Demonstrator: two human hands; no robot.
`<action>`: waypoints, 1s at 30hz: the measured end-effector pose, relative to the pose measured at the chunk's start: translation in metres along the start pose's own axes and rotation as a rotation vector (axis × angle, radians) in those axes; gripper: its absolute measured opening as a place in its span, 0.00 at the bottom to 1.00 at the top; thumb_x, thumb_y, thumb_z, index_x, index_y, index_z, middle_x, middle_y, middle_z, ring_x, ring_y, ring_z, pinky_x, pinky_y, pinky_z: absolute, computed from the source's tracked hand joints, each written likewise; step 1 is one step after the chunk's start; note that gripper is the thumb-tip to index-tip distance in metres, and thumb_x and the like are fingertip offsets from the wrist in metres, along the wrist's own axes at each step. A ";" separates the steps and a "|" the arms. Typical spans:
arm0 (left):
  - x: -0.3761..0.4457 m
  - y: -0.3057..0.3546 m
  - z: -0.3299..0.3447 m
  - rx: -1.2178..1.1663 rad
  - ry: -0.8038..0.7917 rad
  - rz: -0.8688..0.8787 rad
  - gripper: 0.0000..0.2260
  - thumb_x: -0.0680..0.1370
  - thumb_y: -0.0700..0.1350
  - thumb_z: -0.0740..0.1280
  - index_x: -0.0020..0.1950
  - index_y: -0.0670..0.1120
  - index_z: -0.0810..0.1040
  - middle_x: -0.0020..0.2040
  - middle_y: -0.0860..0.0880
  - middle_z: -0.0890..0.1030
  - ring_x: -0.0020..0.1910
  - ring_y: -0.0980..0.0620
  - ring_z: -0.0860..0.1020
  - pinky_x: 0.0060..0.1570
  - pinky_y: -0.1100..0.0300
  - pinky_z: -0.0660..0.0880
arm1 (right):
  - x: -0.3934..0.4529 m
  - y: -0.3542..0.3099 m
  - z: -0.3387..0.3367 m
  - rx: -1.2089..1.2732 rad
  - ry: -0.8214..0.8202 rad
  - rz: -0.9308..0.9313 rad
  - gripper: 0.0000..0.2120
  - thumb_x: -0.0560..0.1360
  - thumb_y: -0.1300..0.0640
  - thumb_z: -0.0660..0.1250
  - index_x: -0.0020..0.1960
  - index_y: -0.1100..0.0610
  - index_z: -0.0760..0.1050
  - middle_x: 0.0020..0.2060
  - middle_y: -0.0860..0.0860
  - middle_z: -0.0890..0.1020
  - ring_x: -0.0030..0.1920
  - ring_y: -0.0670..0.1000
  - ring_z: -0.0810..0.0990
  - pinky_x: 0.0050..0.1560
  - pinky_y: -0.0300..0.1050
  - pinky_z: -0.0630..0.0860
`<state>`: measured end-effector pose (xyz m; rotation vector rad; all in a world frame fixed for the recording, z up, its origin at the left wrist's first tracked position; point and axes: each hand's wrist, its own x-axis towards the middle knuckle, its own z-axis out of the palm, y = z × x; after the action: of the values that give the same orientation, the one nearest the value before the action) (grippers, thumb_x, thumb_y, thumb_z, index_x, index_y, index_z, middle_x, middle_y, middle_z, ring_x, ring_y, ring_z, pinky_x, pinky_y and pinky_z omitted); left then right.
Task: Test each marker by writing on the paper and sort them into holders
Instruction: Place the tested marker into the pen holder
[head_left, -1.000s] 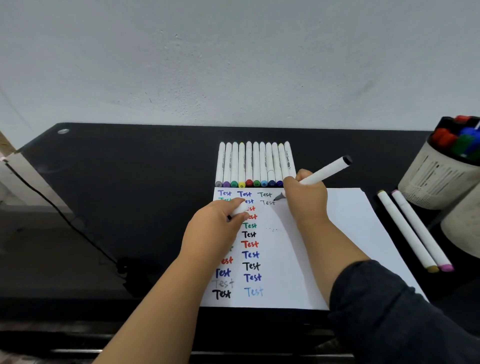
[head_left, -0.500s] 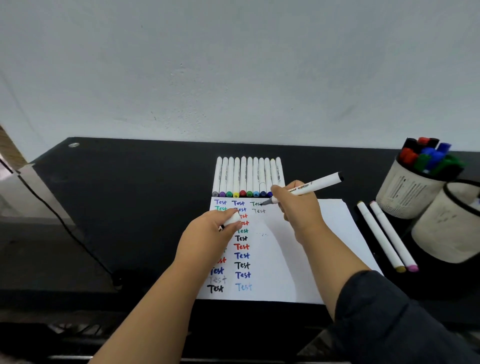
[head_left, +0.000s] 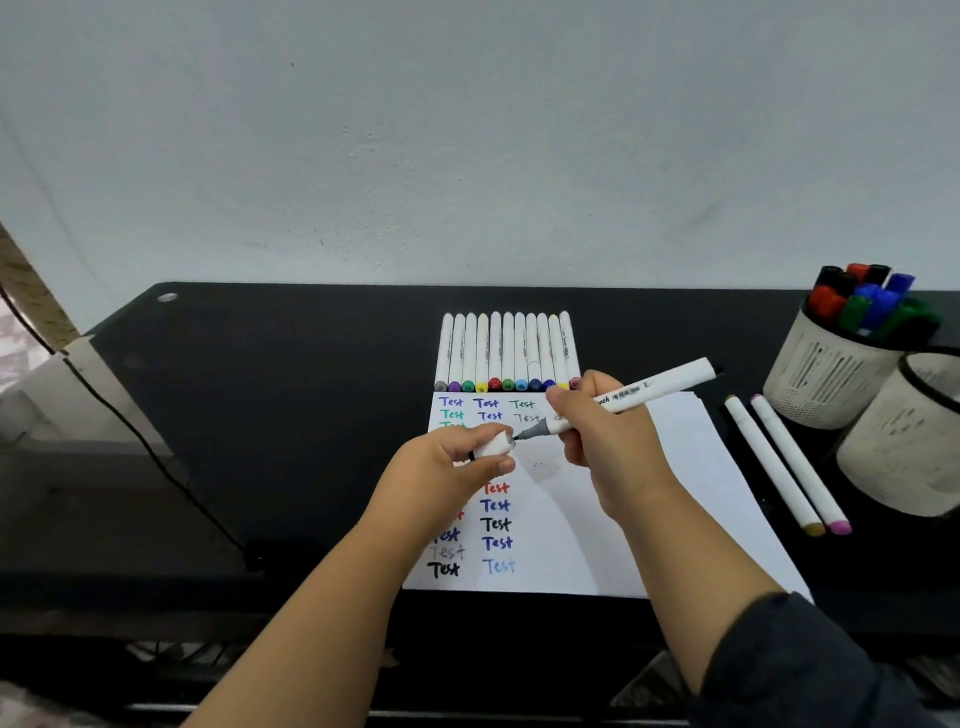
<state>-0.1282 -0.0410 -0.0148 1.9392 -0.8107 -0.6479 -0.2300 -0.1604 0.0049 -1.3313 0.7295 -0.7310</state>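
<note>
The right hand (head_left: 597, 436) grips the marker (head_left: 639, 397), tip aimed at nine o'clock into the cap (head_left: 493, 446) the left hand (head_left: 457, 467) pinches, likely to close it.

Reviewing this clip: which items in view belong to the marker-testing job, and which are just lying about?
In the job:
- marker in right hand
- cap in left hand
- paper with "Test" words
- marker row
- two loose markers
- front holder
- rear holder, holding markers

Lying about:
- black cable
- table, only the work surface
</note>
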 end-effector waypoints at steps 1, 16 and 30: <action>0.000 0.001 0.000 -0.002 -0.008 0.004 0.12 0.73 0.49 0.71 0.52 0.66 0.76 0.43 0.67 0.77 0.44 0.67 0.74 0.37 0.72 0.65 | 0.000 0.000 0.001 -0.015 -0.013 -0.005 0.18 0.75 0.63 0.66 0.31 0.56 0.63 0.27 0.53 0.72 0.25 0.45 0.67 0.23 0.33 0.64; -0.002 0.006 -0.008 -0.077 0.032 0.051 0.17 0.71 0.47 0.73 0.57 0.63 0.77 0.35 0.61 0.81 0.33 0.68 0.76 0.29 0.76 0.69 | -0.004 -0.003 -0.001 -0.082 -0.316 -0.020 0.10 0.76 0.56 0.66 0.42 0.63 0.77 0.28 0.53 0.78 0.26 0.45 0.69 0.27 0.34 0.66; -0.008 0.013 -0.008 -0.184 0.015 -0.034 0.11 0.71 0.45 0.73 0.39 0.62 0.78 0.39 0.55 0.83 0.44 0.52 0.81 0.40 0.62 0.77 | -0.005 -0.006 0.003 -0.080 -0.279 -0.011 0.15 0.76 0.64 0.66 0.33 0.57 0.65 0.26 0.49 0.80 0.26 0.45 0.77 0.29 0.36 0.71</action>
<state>-0.1311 -0.0357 0.0009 1.7920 -0.6853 -0.7023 -0.2305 -0.1549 0.0110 -1.4757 0.5325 -0.5151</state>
